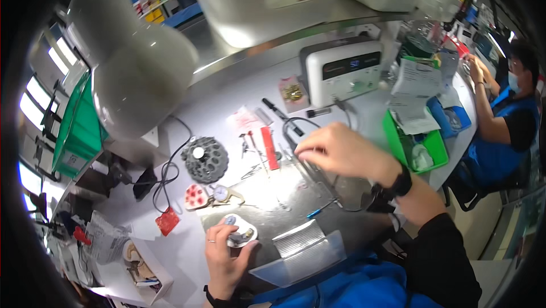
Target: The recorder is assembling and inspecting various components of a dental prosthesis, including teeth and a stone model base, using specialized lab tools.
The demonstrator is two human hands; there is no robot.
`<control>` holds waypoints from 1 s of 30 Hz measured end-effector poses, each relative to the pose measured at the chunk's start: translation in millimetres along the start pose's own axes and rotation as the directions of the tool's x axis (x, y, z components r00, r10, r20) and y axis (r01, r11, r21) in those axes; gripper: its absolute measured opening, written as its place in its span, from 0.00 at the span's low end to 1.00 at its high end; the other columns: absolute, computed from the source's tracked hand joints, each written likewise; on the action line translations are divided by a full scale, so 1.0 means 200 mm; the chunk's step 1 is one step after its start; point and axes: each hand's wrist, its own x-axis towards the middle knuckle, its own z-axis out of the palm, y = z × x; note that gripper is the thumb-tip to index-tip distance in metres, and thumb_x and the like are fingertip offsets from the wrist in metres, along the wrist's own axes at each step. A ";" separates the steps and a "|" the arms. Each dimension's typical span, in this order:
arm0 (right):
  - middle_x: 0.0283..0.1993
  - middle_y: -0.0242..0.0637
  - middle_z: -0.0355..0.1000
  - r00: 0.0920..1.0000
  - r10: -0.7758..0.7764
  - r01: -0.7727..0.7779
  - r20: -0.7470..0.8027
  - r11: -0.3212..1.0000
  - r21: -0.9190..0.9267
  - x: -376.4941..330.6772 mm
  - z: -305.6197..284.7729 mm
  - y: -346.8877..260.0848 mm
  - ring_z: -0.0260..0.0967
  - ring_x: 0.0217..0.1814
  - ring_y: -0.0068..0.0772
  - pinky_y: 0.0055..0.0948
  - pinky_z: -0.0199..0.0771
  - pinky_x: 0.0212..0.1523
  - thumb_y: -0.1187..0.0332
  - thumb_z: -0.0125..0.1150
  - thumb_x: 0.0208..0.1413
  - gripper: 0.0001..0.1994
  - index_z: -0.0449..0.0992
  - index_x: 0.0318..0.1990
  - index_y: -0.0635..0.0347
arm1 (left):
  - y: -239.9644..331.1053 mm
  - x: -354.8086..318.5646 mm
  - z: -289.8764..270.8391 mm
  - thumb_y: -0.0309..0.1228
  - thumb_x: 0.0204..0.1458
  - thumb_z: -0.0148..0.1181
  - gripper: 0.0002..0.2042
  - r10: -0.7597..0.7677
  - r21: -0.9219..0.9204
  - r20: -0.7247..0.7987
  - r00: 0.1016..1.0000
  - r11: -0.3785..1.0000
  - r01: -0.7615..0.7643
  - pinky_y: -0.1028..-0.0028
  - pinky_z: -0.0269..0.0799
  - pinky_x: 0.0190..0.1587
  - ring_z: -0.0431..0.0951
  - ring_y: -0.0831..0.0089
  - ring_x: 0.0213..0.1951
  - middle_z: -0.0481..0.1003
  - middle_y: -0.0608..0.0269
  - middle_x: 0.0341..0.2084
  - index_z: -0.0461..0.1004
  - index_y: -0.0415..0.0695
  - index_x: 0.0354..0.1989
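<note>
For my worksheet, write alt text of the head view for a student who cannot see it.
A person's left hand holds a small white piece at a cluttered workbench; the right hand, fingers bent, is farther forward. Behind stands a white control box; a co-worker sits at right.

Glare on metal plate (287, 220); dark, warped edges.

We see lit blue digits on the display (354, 65) of the white unit (343, 87). We also find print on the papers (416, 83) at right and a label (73, 161) on the green bin (75, 123) at left, all too small for us to read.
</note>
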 end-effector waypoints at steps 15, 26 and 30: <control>0.50 0.40 0.75 0.874 -0.267 0.401 0.405 0.868 -0.293 0.62 0.29 0.32 0.74 0.58 0.42 0.41 0.78 0.52 0.68 0.74 0.46 0.10 0.83 0.36 0.58 | -0.02 -0.06 -0.15 0.27 0.43 0.73 0.18 0.072 0.203 0.192 0.979 0.973 -0.112 0.58 0.76 0.48 0.78 0.52 0.43 0.79 0.55 0.40 0.80 0.43 0.46; 0.31 0.34 0.83 0.979 0.180 -0.204 0.097 0.866 0.457 0.36 0.05 0.18 0.77 0.33 0.16 0.23 0.76 0.34 0.70 0.74 0.56 0.09 0.86 0.40 0.68 | -0.05 -0.04 -0.03 0.29 0.39 0.80 0.13 0.061 0.084 0.036 0.997 0.994 -0.064 0.64 0.74 0.34 0.78 0.59 0.31 0.79 0.60 0.27 0.82 0.44 0.33; 0.32 0.31 0.81 0.953 0.249 -0.302 0.176 0.699 0.649 0.25 0.06 0.02 0.75 0.32 0.15 0.18 0.73 0.35 0.71 0.73 0.59 0.08 0.86 0.41 0.67 | 0.12 -0.04 0.07 0.26 0.46 0.78 0.09 -0.252 -0.105 0.010 0.968 0.962 0.252 0.72 0.74 0.28 0.79 0.68 0.24 0.80 0.59 0.27 0.82 0.41 0.33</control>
